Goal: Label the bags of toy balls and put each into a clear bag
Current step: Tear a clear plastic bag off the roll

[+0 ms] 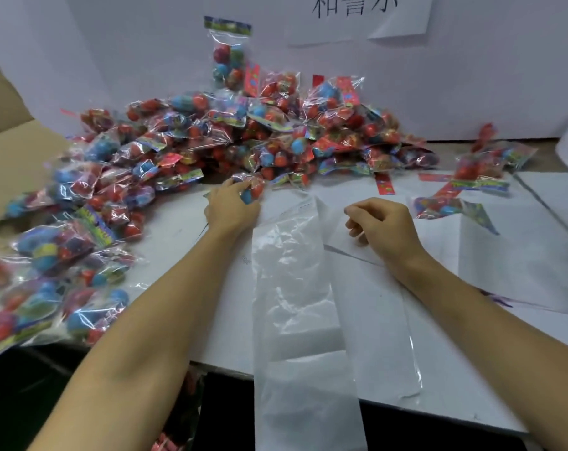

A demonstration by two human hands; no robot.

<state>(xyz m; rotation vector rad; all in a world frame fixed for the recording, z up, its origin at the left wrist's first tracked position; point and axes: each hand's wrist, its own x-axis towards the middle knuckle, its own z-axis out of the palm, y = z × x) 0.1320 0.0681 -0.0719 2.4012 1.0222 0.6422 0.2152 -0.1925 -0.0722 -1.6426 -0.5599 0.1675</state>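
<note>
A person's two bare forearms reach forward over a white worktop point(390, 307), seen from above. The left hand point(232, 206) lies near the middle of the worktop at the front edge of a big pile, its fingers curled round one bag of toy balls point(251, 187), in which a blue ball and red balls show through the wrapping. The pile of ball bags point(243, 138) spreads from the far middle of the worktop, against a white wall point(471, 76), down along the left edge to the near left corner; the bags are clear, with bright printed header cards. One hanging ball bag point(228, 53) is fixed upright on the wall above the pile. The right hand point(382, 224) rests right of centre, its fingers loosely curled in toward the palm; whether they pinch the thin film beneath them cannot be told. A stack of long clear bags point(295, 288) lies flat between the two forearms, running from mid-worktop over the near edge. A few loose ball bags point(484, 170) lie near the far right corner. A paper sheet with printed characters point(357, 17) is stuck on the wall.
</note>
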